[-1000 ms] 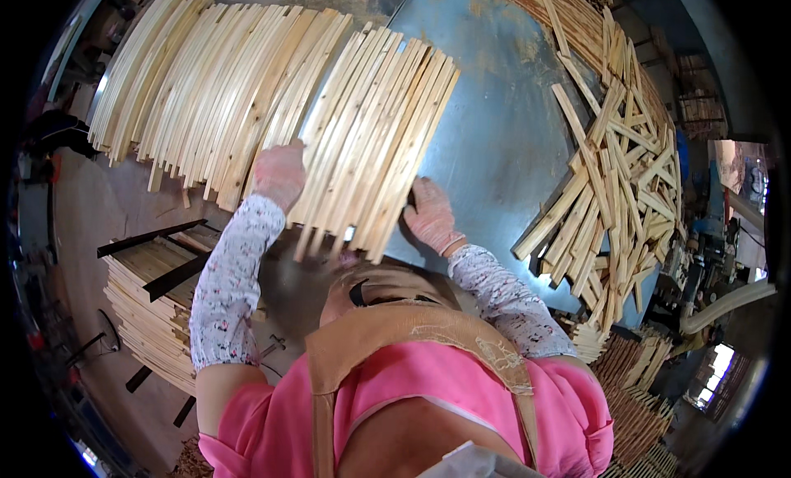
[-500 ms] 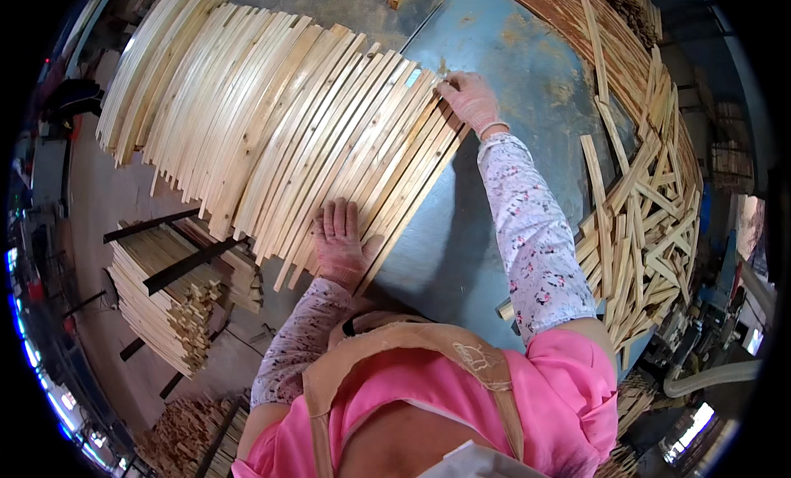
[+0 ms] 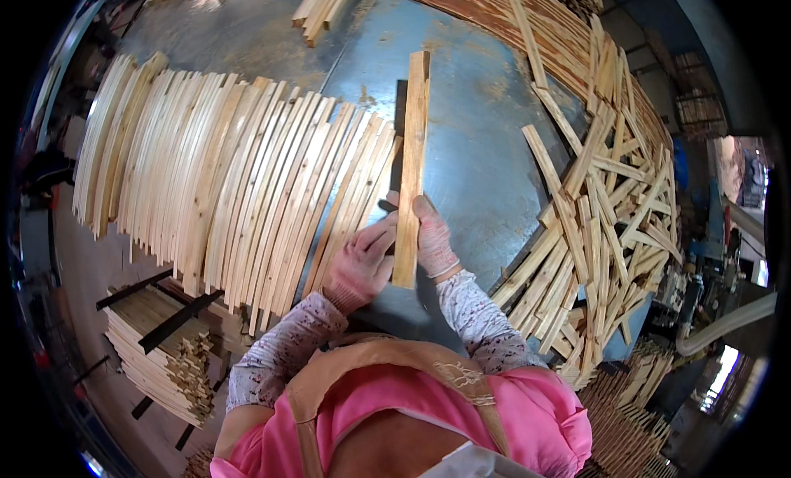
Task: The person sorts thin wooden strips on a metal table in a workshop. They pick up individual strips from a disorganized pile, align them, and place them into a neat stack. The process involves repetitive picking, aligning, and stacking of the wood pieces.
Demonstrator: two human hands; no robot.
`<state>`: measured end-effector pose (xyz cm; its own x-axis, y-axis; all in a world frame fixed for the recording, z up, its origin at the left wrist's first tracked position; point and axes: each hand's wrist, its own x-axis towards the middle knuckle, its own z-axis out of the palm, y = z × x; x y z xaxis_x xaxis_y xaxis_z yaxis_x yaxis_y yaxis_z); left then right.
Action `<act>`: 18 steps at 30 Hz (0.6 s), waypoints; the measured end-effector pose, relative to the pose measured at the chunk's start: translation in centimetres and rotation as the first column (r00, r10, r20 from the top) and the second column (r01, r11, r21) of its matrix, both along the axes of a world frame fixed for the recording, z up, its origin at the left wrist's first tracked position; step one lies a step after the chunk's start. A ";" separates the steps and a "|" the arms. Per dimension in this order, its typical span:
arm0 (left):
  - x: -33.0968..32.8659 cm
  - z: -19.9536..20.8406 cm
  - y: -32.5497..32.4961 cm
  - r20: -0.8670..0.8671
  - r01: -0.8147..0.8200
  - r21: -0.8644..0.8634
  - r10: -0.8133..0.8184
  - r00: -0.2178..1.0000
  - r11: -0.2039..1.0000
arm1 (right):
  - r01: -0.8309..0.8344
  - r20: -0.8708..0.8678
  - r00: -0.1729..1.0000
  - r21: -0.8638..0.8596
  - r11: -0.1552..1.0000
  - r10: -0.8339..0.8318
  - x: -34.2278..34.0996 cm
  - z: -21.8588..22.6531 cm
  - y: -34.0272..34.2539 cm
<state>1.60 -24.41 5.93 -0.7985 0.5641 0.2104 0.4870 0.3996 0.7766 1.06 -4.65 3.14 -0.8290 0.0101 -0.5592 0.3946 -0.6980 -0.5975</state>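
My right hand (image 3: 432,236), in a pale pink work glove, is closed round a wooden strip (image 3: 414,148) near its lower end. The strip stands out from the grip, its far end raised over the blue table. Just left of that lower end is my left hand (image 3: 363,262), gloved too. Its fingers are stretched toward the strip's left edge; whether they touch it I cannot tell. To the left, a long row of light wooden strips (image 3: 247,181) lies side by side on the table, with some gaps at its right end.
A jumbled heap of wooden strips (image 3: 593,222) covers the table's right side. A few more strips (image 3: 323,8) lie at the far edge of the blue tabletop (image 3: 474,140). Below left, stacked strips (image 3: 156,346) sit by dark metal bars (image 3: 181,321). A pale hose (image 3: 729,323) hangs at right.
Both hands have left the row and come together near my body. The right hand now holds a strip up off the table. My view has shifted a little to the right.
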 end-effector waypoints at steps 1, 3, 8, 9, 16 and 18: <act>1.1 -0.7 0.0 0.054 -0.008 -0.040 0.010 0.999 0.999 | 0.030 -0.007 1.000 -0.022 0.999 -0.030 0.4 -0.7 1.4; 3.4 -3.4 -0.5 0.123 -0.027 -0.107 0.041 0.992 0.994 | 0.100 -0.010 0.995 -0.038 0.994 -0.101 0.5 -1.1 3.0; 7.7 -7.1 2.9 0.837 -0.093 0.152 -0.078 0.541 0.984 | 0.154 0.033 0.988 -0.095 0.983 -0.152 1.0 -3.7 4.6; 5.8 -3.9 3.8 0.881 -0.040 0.128 -0.096 0.463 0.991 | 0.187 0.051 0.982 -0.088 0.978 -0.183 1.4 -4.0 4.1; 4.1 -5.8 6.2 0.871 -0.018 0.067 -0.050 0.489 0.998 | 0.081 0.118 0.989 0.094 0.992 -0.092 6.1 -3.5 2.1; 4.6 -6.4 5.8 0.815 0.044 0.036 -0.055 0.577 0.998 | 0.041 0.112 0.992 0.164 0.986 -0.060 6.4 -3.5 2.2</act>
<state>6.17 -18.60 -0.50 -0.6073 0.6099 -0.5092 -0.3353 0.3842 0.8602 7.49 -2.43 -0.32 -0.7545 0.1482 -0.6393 0.4345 -0.6173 -0.6559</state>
